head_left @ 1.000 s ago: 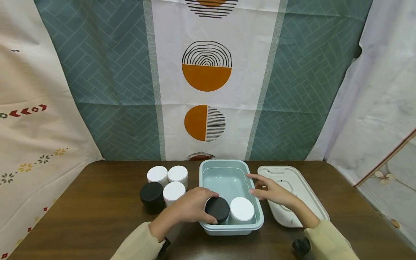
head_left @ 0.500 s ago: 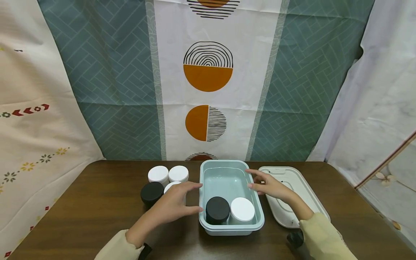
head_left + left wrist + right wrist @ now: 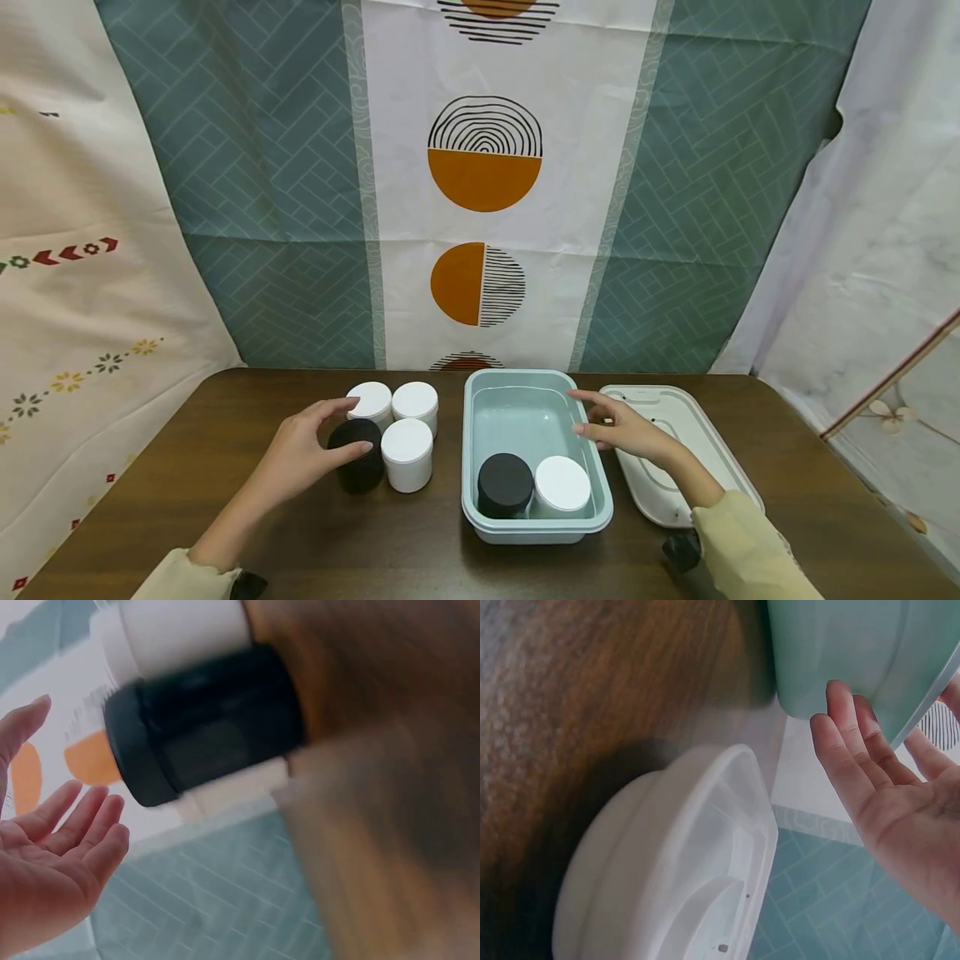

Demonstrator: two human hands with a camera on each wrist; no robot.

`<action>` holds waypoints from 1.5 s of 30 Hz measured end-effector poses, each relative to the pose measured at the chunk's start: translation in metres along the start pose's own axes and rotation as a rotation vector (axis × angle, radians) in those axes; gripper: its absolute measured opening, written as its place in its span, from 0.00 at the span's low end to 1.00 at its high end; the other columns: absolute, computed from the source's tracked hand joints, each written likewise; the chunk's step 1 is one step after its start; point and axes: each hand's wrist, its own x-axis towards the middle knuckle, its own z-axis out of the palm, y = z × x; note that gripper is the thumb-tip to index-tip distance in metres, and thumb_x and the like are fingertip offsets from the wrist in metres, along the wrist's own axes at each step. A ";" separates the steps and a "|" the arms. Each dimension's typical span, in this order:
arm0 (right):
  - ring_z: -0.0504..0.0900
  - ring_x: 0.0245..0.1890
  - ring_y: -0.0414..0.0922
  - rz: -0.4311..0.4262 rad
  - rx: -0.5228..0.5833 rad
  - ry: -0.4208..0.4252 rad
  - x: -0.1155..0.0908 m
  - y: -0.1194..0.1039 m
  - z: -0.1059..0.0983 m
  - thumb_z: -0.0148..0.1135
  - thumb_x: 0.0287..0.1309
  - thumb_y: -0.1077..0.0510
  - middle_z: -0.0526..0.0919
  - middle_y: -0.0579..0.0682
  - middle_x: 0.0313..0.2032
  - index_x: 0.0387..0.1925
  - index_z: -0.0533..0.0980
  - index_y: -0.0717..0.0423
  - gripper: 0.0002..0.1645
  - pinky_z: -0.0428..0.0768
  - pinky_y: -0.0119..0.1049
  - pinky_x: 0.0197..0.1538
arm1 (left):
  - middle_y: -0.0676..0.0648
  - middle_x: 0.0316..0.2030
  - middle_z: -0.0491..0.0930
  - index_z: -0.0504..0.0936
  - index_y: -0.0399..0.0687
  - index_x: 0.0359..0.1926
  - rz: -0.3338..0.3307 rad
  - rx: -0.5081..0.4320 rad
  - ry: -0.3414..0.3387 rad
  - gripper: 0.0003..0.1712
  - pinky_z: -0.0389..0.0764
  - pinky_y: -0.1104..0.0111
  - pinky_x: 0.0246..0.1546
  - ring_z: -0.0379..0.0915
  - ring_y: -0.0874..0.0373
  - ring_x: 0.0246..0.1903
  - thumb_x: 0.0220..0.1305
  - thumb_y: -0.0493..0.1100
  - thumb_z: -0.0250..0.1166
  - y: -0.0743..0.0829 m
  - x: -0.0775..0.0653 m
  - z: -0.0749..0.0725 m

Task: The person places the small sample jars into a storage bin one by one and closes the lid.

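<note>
My left hand point(image 3: 303, 446) is beside a black lidded jar point(image 3: 360, 467) on the table, thumb and fingers spread about its lid. In the left wrist view, a gap shows between the fingers and the black jar point(image 3: 210, 724). Three white jars, including a front white jar point(image 3: 407, 458), stand close by it. A pale blue-green plastic bin point(image 3: 525, 537) holds another black jar point(image 3: 506, 483) and a white jar point(image 3: 561, 483), side by side at its near end. Loosely bent, the fingers of my right hand point(image 3: 626, 429) are at the bin's right rim; contact is hard to tell.
A white plastic lid point(image 3: 701, 446) lies on the brown table point(image 3: 420, 562) right of the bin, partly beneath my right hand. Patterned cloth point(image 3: 300, 208) hangs behind the table's far edge, with more cloth at both sides.
My left hand has let go of the black jar inside the bin and moved left to the black jar on the table. My right hand has shifted slightly along the bin's rim.
</note>
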 end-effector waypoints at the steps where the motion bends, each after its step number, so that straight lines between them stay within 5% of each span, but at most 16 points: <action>1: 0.73 0.33 0.48 0.000 0.002 -0.001 0.000 0.000 0.000 0.57 0.59 0.51 0.74 0.56 0.36 0.66 0.56 0.56 0.37 0.78 0.40 0.38 | 0.39 0.45 0.78 0.74 0.35 0.52 -0.014 -0.005 0.000 0.34 0.74 0.53 0.46 0.75 0.44 0.45 0.44 0.46 0.73 -0.003 -0.001 -0.001; 16: 0.75 0.38 0.49 0.014 0.022 -0.003 -0.002 0.001 0.000 0.57 0.59 0.51 0.74 0.58 0.39 0.67 0.55 0.55 0.37 0.79 0.44 0.41 | 0.33 0.49 0.74 0.72 0.31 0.52 -0.113 0.004 -0.096 0.40 0.78 0.57 0.40 0.76 0.41 0.43 0.39 0.48 0.76 -0.019 -0.005 0.006; 30: 0.75 0.35 0.48 0.001 -0.001 0.000 0.000 0.001 0.002 0.58 0.58 0.50 0.75 0.55 0.36 0.66 0.56 0.56 0.38 0.79 0.43 0.39 | 0.34 0.46 0.77 0.75 0.34 0.50 -0.108 0.029 -0.048 0.37 0.80 0.62 0.35 0.78 0.44 0.39 0.38 0.47 0.76 -0.021 -0.007 0.002; 45: 0.76 0.37 0.49 -0.005 -0.006 0.000 0.000 0.002 0.000 0.57 0.59 0.50 0.75 0.55 0.37 0.66 0.56 0.56 0.38 0.79 0.43 0.39 | 0.37 0.45 0.78 0.76 0.38 0.50 -0.063 0.073 0.052 0.35 0.77 0.70 0.33 0.77 0.46 0.40 0.40 0.49 0.75 -0.007 -0.005 -0.024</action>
